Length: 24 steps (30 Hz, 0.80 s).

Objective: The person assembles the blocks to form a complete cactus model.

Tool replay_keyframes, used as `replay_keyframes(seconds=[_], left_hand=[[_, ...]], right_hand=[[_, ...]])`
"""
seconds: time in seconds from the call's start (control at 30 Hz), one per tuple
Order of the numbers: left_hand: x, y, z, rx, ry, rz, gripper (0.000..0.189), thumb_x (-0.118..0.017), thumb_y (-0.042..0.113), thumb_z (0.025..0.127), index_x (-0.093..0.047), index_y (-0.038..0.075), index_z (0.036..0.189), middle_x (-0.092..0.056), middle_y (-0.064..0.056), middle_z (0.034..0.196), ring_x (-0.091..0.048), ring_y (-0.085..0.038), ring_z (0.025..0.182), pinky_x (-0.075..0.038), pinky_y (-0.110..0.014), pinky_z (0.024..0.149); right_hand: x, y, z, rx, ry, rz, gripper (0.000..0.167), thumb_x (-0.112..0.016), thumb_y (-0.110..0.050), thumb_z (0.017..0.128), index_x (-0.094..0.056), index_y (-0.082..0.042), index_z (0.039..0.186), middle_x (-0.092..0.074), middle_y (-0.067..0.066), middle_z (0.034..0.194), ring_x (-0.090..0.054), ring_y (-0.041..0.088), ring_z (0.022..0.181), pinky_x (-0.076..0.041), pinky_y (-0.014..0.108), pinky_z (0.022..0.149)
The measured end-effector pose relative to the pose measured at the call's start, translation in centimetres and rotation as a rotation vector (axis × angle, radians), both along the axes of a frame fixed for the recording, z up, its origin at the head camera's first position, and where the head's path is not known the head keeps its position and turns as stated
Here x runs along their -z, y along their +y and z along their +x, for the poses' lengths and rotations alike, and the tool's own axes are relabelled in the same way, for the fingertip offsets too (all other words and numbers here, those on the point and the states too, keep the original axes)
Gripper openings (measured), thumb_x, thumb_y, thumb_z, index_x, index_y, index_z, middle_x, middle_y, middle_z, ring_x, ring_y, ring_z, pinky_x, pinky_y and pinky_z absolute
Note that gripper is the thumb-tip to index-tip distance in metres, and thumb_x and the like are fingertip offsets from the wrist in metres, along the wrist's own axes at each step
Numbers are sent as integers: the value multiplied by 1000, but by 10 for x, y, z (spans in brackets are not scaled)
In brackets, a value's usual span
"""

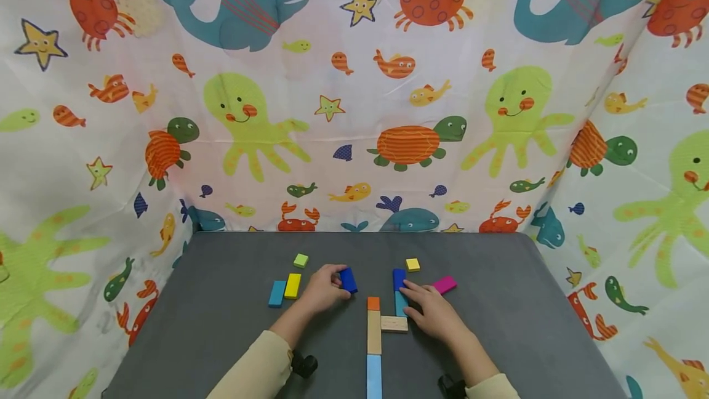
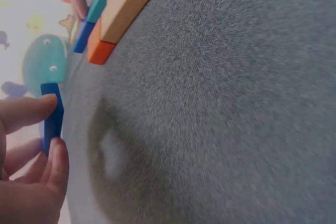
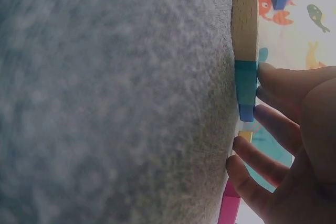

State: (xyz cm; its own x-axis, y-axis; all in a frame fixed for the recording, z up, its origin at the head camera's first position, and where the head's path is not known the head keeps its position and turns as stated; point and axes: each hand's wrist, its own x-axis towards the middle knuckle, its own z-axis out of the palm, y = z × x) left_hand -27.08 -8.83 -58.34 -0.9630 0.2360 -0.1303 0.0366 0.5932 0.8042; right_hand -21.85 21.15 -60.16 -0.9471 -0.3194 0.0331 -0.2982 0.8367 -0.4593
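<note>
My left hand pinches a dark blue block between thumb and fingertips; the left wrist view shows this blue block above the grey table. My right hand rests at a short row made of a teal block and another dark blue block. In the right wrist view, its thumb touches the side of the teal block, while the other fingers spread along and past the row. A pale wooden block joins this row crosswise to a column of an orange block, tan block and light blue block.
Left of my left hand lie a blue block, a yellow block and a green cube. Beyond my right hand are a yellow cube and a magenta block. A patterned curtain hangs behind the grey table.
</note>
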Motion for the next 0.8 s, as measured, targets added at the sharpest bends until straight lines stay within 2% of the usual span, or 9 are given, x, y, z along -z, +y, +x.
replay_keyframes(seconds=[0.2,0.37,0.57,0.8], left_hand=[[4,19,-14,4,-23,4,64,-83,12,83,-57,11,142,-58,-7,111,-55,-21,93,-51,-35,80],[7,34,-20,15,-23,4,62,-82,12,84,-58,10,141,-59,-7,104,-56,-21,92,-50,-37,81],[14,49,-25,16,-22,22,61,-83,12,83,-60,12,140,-62,-5,98,-57,-20,88,-51,-35,79],[16,57,-27,30,-46,16,60,-83,8,82,-62,14,138,-62,-4,95,-57,-20,87,-50,-35,77]], right_hand=[[0,1,-1,2,-4,-4,50,-70,-28,96,-59,-19,144,-48,1,156,-49,32,134,-45,57,106],[1,2,-2,1,-3,7,49,-70,-29,96,-59,-19,144,-49,1,155,-49,32,134,-45,57,106],[0,3,-3,4,2,12,49,-70,-29,96,-60,-18,143,-49,1,155,-50,32,134,-45,57,106],[0,2,-5,2,-7,12,49,-70,-29,97,-60,-18,143,-49,2,155,-50,33,134,-44,57,107]])
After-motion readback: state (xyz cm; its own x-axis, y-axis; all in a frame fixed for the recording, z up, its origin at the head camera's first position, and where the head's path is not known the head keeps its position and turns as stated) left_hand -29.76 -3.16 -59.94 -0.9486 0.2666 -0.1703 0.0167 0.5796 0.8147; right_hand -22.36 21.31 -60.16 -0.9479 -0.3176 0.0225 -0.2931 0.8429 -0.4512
